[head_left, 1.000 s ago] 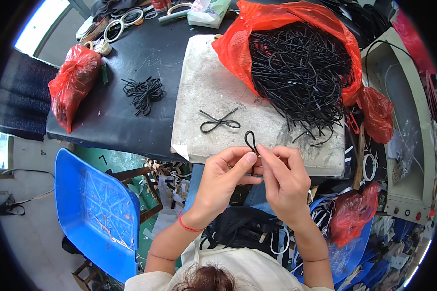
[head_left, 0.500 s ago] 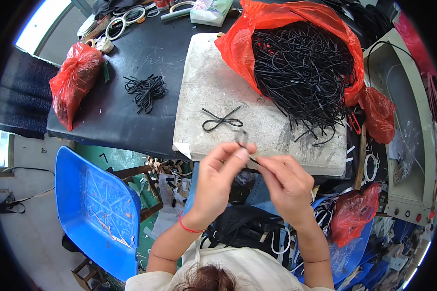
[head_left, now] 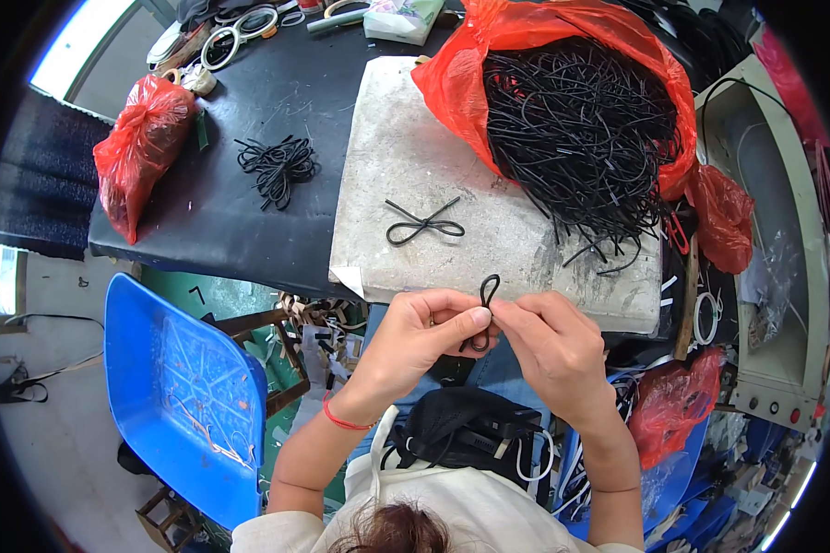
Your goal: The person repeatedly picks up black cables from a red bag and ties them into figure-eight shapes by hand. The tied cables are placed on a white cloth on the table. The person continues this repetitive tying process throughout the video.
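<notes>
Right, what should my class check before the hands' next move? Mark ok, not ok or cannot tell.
1. Left hand gripping black cord: ok, loop showing above the fingers.
2. Right hand at cord: ok, fingertips pinched beside the loop.
3. Cord knotted: cannot tell, fingers cover its middle.
4. Cord bow apart from hands: ok, on the pale board.
5. Loose cords all inside red bag: not ok, some spill out.
</notes>
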A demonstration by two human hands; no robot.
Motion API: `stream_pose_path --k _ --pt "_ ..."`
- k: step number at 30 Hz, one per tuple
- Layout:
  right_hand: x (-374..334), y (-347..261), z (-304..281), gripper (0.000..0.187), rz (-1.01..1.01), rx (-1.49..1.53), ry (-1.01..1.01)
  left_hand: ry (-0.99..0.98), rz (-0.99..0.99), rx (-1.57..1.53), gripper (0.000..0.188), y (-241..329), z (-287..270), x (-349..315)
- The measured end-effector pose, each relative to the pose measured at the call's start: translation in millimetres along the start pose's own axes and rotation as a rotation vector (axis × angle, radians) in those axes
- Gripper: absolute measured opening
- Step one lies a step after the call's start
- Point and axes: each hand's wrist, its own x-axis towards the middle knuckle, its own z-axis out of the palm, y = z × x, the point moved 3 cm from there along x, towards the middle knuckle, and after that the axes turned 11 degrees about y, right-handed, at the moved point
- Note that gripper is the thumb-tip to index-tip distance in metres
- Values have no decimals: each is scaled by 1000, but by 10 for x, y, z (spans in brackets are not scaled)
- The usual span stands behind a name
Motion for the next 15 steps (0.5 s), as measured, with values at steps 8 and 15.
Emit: stream_pose_path --k 8,15 --pt "148 -242 -236 24 -104 -57 -194 35 406 699 15 37 -43 -7" --pt "33 92 -23 15 248 229 -55 -53 170 21 25 108 9 -103"
